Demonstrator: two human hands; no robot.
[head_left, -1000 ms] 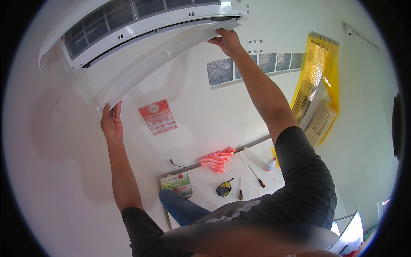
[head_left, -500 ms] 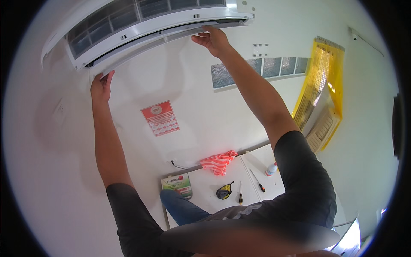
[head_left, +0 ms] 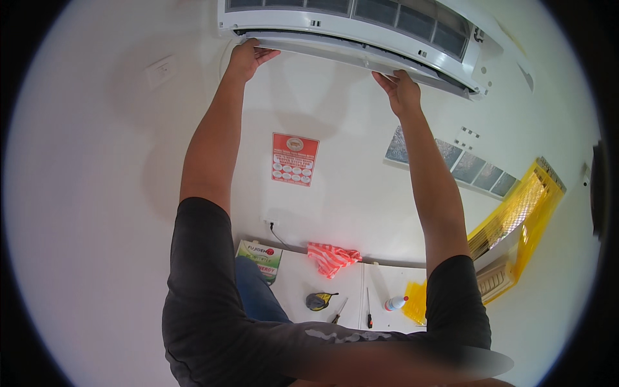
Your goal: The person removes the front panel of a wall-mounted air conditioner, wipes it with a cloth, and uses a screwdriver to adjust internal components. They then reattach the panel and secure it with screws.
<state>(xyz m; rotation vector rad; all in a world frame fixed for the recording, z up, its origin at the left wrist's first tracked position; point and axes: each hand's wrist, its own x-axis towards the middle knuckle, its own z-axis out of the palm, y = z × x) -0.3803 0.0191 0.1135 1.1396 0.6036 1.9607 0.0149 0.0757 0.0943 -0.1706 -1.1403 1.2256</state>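
Overhead on the wall hangs a white air conditioner (head_left: 387, 40), its front cover raised and the dark filters (head_left: 376, 11) exposed. Along its lower edge runs a long, pale louver flap (head_left: 322, 53). My left hand (head_left: 245, 61) grips the flap near its left end, fingers stretched beneath it. Right of the flap's middle, my right hand (head_left: 403, 95) pinches its edge between thumb and fingers. Both arms are raised high. Whether the flap's ends are seated in the unit cannot be made out.
Below, a white table (head_left: 335, 277) bears a red-striped cloth (head_left: 332, 258), a tape measure (head_left: 319, 300), two screwdrivers (head_left: 369, 316), a bottle (head_left: 395, 303) and a yellow sheet (head_left: 416, 303). A red poster (head_left: 294, 159) and glass-block windows (head_left: 469, 164) are on the wall. Yellow strip curtains (head_left: 522, 219) hang right.
The view has swung left, so the air conditioner appears further right. My right hand has shifted left along the flap, closer to its middle. My left hand stays near the left end.
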